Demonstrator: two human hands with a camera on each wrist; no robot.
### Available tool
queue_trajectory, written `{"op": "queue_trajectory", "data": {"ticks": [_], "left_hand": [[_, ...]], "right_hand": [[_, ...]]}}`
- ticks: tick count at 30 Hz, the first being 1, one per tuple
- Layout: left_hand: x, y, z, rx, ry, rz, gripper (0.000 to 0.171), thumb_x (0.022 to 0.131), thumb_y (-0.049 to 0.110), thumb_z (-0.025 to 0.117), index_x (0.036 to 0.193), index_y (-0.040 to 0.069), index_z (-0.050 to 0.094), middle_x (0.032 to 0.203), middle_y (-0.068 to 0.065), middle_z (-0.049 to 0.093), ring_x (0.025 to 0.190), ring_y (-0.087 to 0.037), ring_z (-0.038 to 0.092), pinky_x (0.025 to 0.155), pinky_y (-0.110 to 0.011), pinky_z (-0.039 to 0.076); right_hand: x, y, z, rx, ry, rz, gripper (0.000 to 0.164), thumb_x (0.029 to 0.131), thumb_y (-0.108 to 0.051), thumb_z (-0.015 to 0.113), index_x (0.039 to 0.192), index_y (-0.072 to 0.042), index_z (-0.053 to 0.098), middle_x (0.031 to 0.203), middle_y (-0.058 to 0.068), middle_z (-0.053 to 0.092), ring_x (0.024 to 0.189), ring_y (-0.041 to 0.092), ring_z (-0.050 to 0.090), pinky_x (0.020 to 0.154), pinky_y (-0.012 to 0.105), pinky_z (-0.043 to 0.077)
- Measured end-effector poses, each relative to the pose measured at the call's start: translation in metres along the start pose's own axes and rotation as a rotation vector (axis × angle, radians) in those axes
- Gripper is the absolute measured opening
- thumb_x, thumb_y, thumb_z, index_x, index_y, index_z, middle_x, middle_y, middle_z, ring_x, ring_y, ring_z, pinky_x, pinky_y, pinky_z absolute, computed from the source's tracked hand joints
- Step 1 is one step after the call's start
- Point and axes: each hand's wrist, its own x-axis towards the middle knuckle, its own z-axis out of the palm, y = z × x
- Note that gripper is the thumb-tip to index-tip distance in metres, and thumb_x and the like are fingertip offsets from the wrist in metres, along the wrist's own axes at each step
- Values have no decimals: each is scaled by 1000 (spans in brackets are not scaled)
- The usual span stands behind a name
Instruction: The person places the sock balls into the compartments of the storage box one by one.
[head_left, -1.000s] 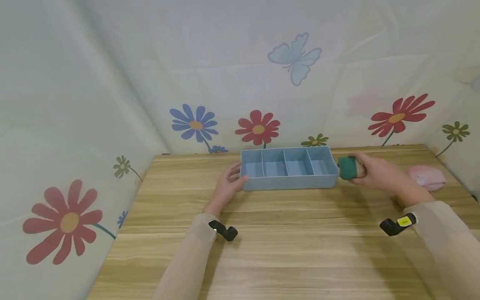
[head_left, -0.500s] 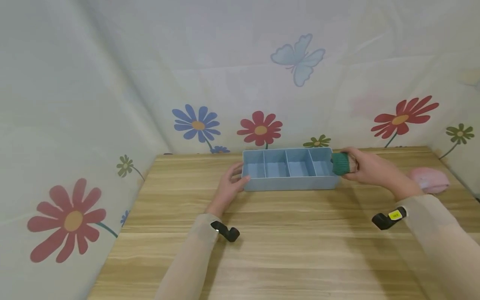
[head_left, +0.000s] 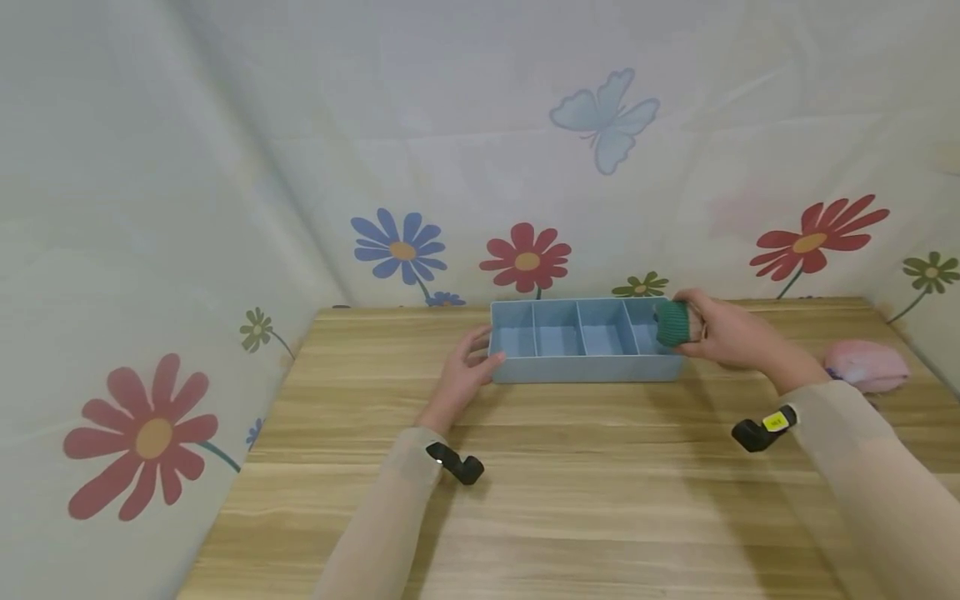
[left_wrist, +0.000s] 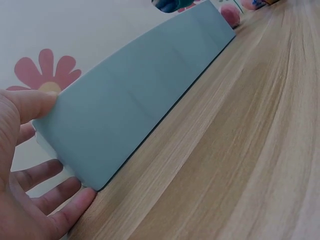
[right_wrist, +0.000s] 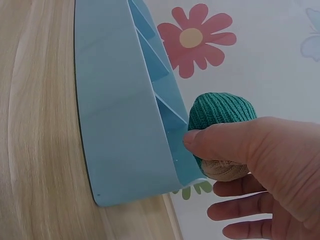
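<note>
From above, the head view faces down the wood-grain table (head_left: 570, 492) toward its far edge; close wrist views share the pale-blue, four-compartment plastic box (head_left: 587, 370) from opposite ends.

The sleeves (head_left: 382, 512) are plain beige, a stubby black camera (head_left: 470, 471) at each cuff, the right bearing a yellow label (head_left: 777, 421).

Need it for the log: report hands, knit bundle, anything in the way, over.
Left hand grips box at left end. Right hand holds knit bundle above box's right end. Nothing seen in the way.
</note>
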Motion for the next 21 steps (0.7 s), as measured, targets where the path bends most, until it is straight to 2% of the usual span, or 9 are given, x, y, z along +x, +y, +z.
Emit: {"op": "queue_trajectory", "data": {"ticks": [8,21], "left_hand": [[-10,22,0,-13,-21,-16,57,90,22,63,141,16,39,139,-26,36,119,-40,45,84,-50,47],[-10,21,2,14,-8,-26,58,91,22,62,142,13,37,138,-23,39,117,-39,47,82,-45,49]], "right_hand": [[10,-3,5,-9,-32,33,76,77,-26,75,135,-4,30,115,27,49,95,38,54,75,53,46],[21,-4,14,-21,-67,51,76,76,-30,76,135,-7,33,110,29,42,86,38,54,65,49,49]]}}
